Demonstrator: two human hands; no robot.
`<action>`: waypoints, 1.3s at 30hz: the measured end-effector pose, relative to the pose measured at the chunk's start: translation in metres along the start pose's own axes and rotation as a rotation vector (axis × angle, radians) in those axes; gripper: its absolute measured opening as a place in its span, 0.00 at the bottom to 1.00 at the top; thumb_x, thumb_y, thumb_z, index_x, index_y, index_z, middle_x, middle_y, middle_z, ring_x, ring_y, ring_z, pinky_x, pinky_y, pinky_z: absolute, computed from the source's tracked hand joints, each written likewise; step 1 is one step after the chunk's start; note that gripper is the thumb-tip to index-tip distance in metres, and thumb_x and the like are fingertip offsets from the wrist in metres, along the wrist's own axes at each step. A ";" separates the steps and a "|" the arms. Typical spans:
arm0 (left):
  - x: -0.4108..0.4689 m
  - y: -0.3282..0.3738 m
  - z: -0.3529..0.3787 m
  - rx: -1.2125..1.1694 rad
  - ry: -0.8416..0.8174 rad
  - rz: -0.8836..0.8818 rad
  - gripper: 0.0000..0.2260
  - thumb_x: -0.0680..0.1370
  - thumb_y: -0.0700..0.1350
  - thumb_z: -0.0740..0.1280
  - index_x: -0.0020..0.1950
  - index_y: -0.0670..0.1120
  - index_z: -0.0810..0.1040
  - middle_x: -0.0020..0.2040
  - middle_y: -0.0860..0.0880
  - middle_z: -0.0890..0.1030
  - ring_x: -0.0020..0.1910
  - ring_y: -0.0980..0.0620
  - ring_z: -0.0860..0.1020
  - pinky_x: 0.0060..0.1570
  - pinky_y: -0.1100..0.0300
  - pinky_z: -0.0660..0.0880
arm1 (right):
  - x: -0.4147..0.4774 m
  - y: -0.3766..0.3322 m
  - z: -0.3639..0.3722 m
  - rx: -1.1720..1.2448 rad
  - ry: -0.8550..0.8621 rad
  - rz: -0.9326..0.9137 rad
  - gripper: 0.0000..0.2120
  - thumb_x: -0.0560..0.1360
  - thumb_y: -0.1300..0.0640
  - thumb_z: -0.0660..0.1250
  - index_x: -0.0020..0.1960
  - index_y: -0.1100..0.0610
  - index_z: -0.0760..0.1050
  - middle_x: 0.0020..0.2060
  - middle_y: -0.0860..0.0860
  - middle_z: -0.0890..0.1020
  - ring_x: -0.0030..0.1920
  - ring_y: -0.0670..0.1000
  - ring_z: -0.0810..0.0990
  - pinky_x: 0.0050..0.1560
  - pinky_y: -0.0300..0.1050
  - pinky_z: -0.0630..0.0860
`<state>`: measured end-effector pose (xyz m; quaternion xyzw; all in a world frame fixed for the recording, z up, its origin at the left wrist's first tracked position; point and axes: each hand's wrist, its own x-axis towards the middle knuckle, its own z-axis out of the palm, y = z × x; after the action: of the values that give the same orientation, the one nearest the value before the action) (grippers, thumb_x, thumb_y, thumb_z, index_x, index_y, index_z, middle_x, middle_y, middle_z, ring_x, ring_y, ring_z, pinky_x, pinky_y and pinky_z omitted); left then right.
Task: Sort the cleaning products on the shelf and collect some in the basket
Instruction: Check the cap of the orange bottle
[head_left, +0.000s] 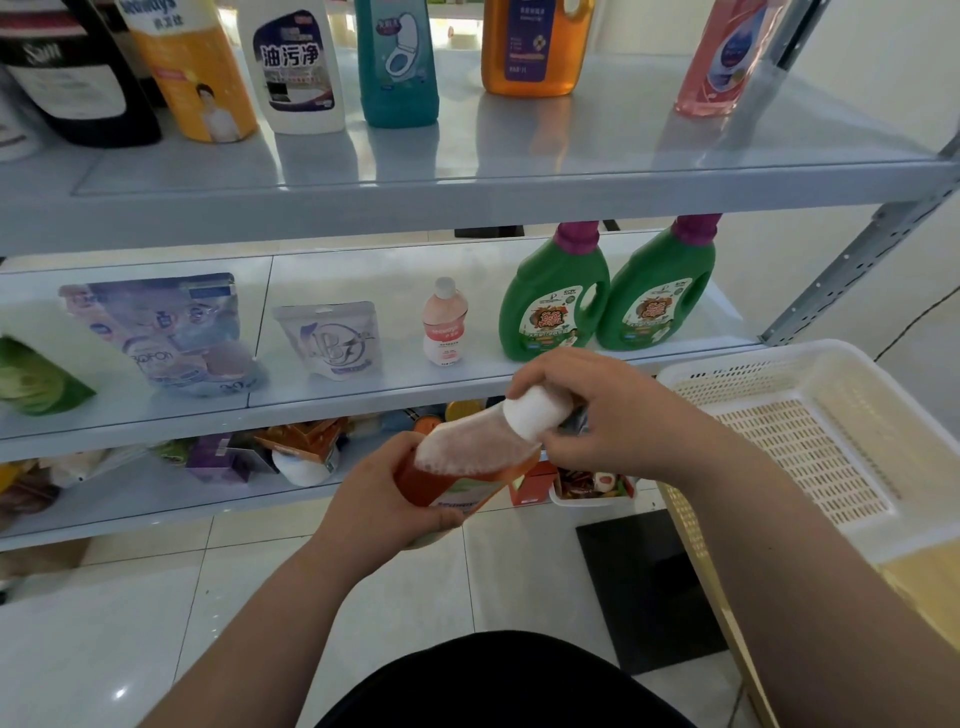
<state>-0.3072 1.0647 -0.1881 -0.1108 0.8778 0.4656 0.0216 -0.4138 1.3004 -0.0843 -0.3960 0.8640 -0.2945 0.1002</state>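
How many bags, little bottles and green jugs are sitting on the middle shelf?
Bags: 3
Small pink bottle: 1
Green jugs: 2
Total: 6
Not counted: the orange bottle held by the left hand and right hand.

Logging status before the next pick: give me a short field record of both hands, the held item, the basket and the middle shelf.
held item: orange bottle, tilted, white cap up and to the right
left hand: grips the bottle's body
right hand: fingers curled on the white cap
basket: cream, perforated, at right; bottle not in it
middle shelf: left green jug, right green jug, small pink bottle, white pouch
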 end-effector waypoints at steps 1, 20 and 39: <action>0.000 -0.001 0.000 0.008 -0.005 -0.007 0.32 0.52 0.66 0.77 0.52 0.79 0.67 0.51 0.81 0.72 0.50 0.76 0.73 0.40 0.69 0.71 | 0.001 -0.001 -0.001 -0.028 -0.032 0.011 0.24 0.70 0.55 0.75 0.57 0.34 0.72 0.55 0.33 0.76 0.60 0.36 0.74 0.53 0.32 0.74; 0.001 0.002 0.013 0.069 -0.031 -0.089 0.33 0.49 0.69 0.75 0.49 0.84 0.62 0.44 0.73 0.76 0.45 0.68 0.74 0.37 0.72 0.67 | -0.002 0.020 0.009 -0.067 -0.011 0.276 0.29 0.72 0.29 0.61 0.72 0.32 0.62 0.59 0.37 0.73 0.55 0.42 0.76 0.51 0.45 0.76; 0.004 0.016 0.019 0.091 -0.083 -0.147 0.31 0.51 0.69 0.75 0.50 0.69 0.68 0.48 0.68 0.74 0.46 0.66 0.74 0.38 0.71 0.67 | -0.010 0.037 0.024 0.491 0.055 0.297 0.19 0.74 0.41 0.64 0.64 0.30 0.74 0.58 0.34 0.79 0.58 0.38 0.78 0.55 0.43 0.80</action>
<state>-0.3158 1.0885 -0.1868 -0.1547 0.8859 0.4265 0.0970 -0.4209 1.3167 -0.1259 -0.2208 0.8177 -0.4876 0.2118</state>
